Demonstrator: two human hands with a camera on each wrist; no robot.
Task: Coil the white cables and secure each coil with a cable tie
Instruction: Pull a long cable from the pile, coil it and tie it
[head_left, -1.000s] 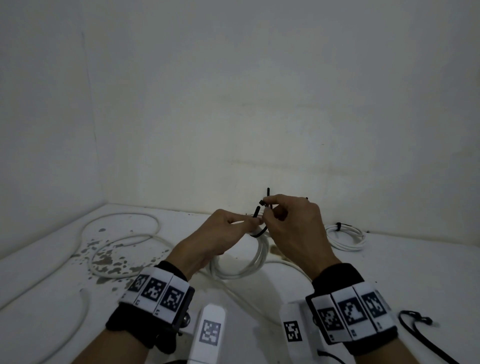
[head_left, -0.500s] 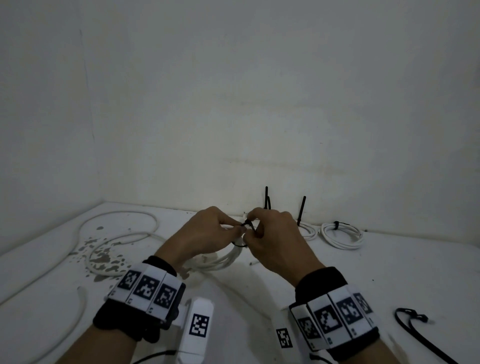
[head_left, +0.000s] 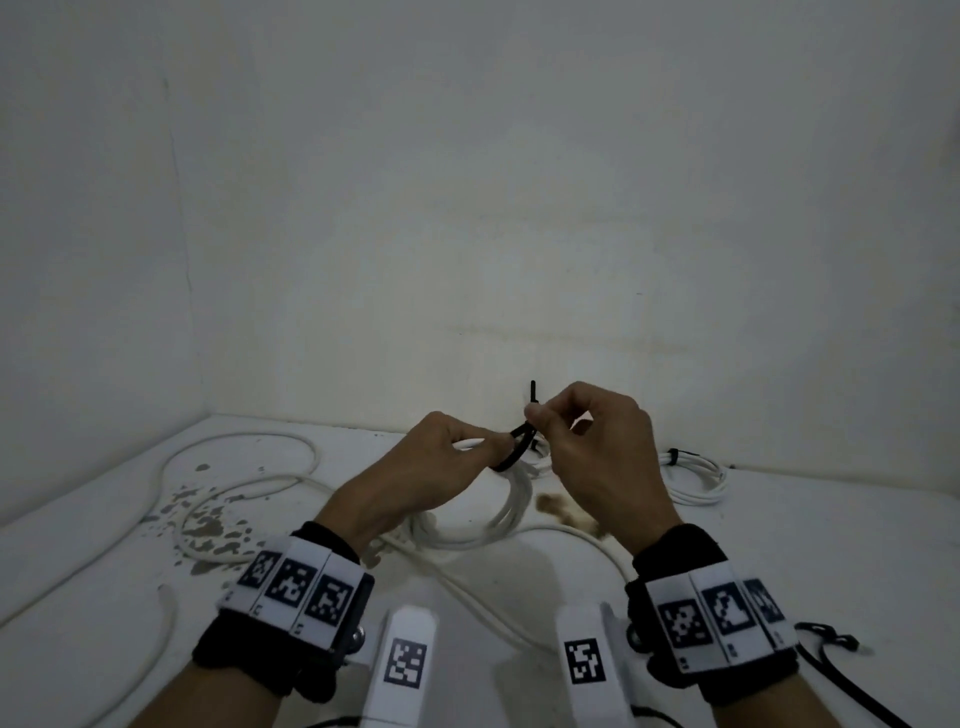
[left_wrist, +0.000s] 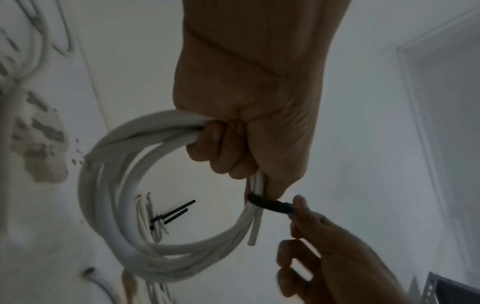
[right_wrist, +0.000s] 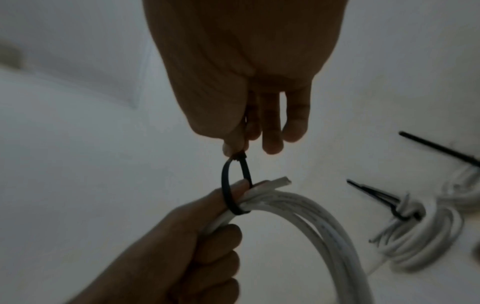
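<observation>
My left hand (head_left: 441, 457) grips a coil of white cable (head_left: 498, 514) held above the white surface; the coil (left_wrist: 109, 197) hangs below the fist. A black cable tie (head_left: 517, 449) is looped loosely around the bundle, and the left forefinger lies inside the loop (right_wrist: 232, 189). My right hand (head_left: 587, 441) pinches the tie at its head between thumb and forefinger; the tie's tail sticks up past the fingers. In the left wrist view the tie (left_wrist: 270, 205) crosses the cable ends just below the left hand (left_wrist: 246, 127). The right hand (right_wrist: 241, 115) is above the loop.
Two tied white coils lie by the back wall: one (head_left: 693, 475) at the right, another (right_wrist: 415, 232) with black tie tails sticking up. A loose white cable (head_left: 234, 478) sprawls over stains on the left. A spare black tie (head_left: 831, 660) lies at the right front.
Both hands have lifted slightly with the coil. The right hand has drawn the tie's head up and to the right, and the loop around the bundle now shows open between the hands.
</observation>
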